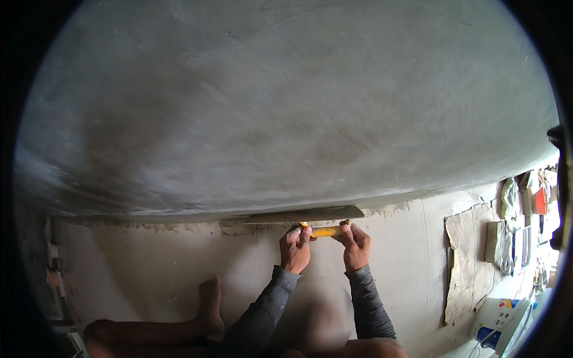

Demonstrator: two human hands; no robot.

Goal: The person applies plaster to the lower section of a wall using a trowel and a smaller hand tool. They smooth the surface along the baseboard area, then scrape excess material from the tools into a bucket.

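We've got L hand (pixel 294 250) and R hand (pixel 356 249) clamped on opp. ends of the yellow handle (pixel 327 231) of a trowel (pixel 305 215), its blade (pixel 316 214) just beyond them, long axis approx. L-R along the grey wall's (pixel 286 119) bottom edge, neither hand clearly nearer.

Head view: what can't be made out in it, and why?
- Head view: ends of the yellow bar-shaped handle, mostly covered by the left hand and right hand.
- Head view: far face of the long, thin grey blade, turned away from the camera.
- Head view: part of the white-and-blue plastic bucket, cut off by the lower edge.
- Head view: the rounded shape at bottom centre, lost to blur.
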